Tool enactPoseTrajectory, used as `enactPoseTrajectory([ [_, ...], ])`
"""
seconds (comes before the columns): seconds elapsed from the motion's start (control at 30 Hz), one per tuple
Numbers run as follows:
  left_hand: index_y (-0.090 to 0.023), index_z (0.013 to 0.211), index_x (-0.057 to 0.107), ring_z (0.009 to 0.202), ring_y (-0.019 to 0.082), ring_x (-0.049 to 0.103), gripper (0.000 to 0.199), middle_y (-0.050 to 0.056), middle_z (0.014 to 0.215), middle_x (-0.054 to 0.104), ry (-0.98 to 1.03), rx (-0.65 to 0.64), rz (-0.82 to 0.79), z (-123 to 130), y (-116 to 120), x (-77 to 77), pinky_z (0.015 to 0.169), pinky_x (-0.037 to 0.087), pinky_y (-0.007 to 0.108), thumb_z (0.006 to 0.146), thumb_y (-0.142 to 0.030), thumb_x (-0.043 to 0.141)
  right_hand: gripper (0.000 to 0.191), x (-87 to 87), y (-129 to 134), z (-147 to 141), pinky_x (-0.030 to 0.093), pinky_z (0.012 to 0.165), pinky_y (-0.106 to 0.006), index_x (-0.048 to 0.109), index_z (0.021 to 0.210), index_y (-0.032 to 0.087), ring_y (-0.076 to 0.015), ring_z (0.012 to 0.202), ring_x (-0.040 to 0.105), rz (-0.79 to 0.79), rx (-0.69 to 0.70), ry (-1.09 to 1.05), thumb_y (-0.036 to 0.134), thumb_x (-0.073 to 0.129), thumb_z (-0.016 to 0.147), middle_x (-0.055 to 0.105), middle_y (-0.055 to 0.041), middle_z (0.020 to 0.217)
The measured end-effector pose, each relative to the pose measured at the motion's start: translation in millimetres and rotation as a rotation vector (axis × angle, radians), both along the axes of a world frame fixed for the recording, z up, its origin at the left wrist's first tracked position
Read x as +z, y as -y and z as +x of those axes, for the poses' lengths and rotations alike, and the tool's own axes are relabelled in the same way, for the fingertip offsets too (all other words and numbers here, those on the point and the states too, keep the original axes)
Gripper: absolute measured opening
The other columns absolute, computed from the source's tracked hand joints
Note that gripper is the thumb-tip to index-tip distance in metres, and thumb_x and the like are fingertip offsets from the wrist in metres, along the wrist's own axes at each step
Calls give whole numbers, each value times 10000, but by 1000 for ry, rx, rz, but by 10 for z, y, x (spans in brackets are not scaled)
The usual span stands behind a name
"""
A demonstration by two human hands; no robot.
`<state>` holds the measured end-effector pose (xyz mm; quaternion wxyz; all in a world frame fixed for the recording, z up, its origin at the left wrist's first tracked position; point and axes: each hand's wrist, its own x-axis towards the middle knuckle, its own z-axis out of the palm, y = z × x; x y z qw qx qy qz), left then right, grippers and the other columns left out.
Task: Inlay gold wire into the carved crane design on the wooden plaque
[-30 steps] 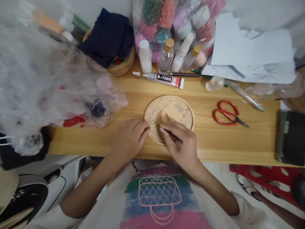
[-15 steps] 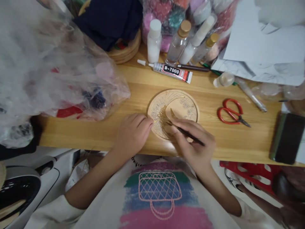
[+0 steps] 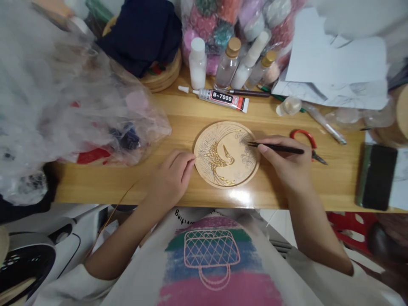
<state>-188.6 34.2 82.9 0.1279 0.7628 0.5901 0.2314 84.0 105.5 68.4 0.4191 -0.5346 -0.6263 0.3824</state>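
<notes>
A round wooden disc (image 3: pixel 244 170) lies on the table, with a gold wire crane (image 3: pixel 223 156) on its left part and fine drawn lines around it. At the disc's left rim, my left hand (image 3: pixel 172 175) is closed in a pinch. A thin gold wire (image 3: pixel 123 197) trails out behind that hand toward my lap; its end at the fingertips is hard to make out. My right hand (image 3: pixel 288 163) grips dark tweezers (image 3: pixel 280 148), their tips over the drawn swirls on the disc's right side.
Red-handled scissors (image 3: pixel 304 135) lie partly behind my right hand. A B-7000 glue tube (image 3: pixel 223 99) and several bottles (image 3: pixel 227 66) stand or lie beyond the disc. A plastic bag (image 3: pixel 127 106) fills the left; a phone (image 3: pixel 378 176) and papers (image 3: pixel 334 63) are right.
My right hand and tweezers have moved right, off the gold wire crane to the disc's right side, uncovering the crane. My left hand stays at the left rim. The view has shifted slightly.
</notes>
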Motion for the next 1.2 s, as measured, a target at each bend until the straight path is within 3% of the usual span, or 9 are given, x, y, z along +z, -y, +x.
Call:
enactPoseTrajectory([
  [0.13,-176,966,601,809,138,645,192,20,899,688,-53,-56,47,-37,-61,-19,707,474,244,1032,-235,430,158,25,117,-17,612,734,-305,796,877,325,-163,781,735,-37,8,-40,195,789,787,790,21,852],
  [0.33,-169,976,622,772,139,623,282,34,921,685,-123,-81,-59,-34,-96,-22,653,436,245,1052,-248,362,157,18,260,-24,612,746,-323,793,911,328,-173,813,741,-47,-11,-24,209,774,810,791,16,890],
  [0.53,-146,962,631,725,148,607,300,48,887,681,-172,-92,-32,-28,-102,-33,617,413,262,1049,-233,357,181,2,318,-37,619,764,-316,792,910,334,-166,814,749,-33,-39,-26,190,779,801,795,21,888],
  [0.87,-173,936,623,767,132,629,261,24,881,685,-134,37,-41,58,-49,-2,657,459,235,1037,-223,387,121,32,362,-87,619,769,-333,786,898,300,-175,821,746,-40,-68,15,224,777,804,793,3,891],
  [1.0,-173,927,621,768,140,633,260,23,868,688,-131,51,2,39,-71,-17,661,462,240,1039,-234,394,121,56,467,-158,605,762,-303,786,908,271,-156,816,735,-37,-96,54,207,766,807,791,-4,886],
  [1.2,-180,962,644,784,155,629,283,33,923,698,-164,30,-91,-5,-120,-41,648,437,263,1042,-250,381,178,54,699,-202,603,839,-330,774,966,260,-167,900,732,13,-78,79,157,738,826,785,-20,943],
])
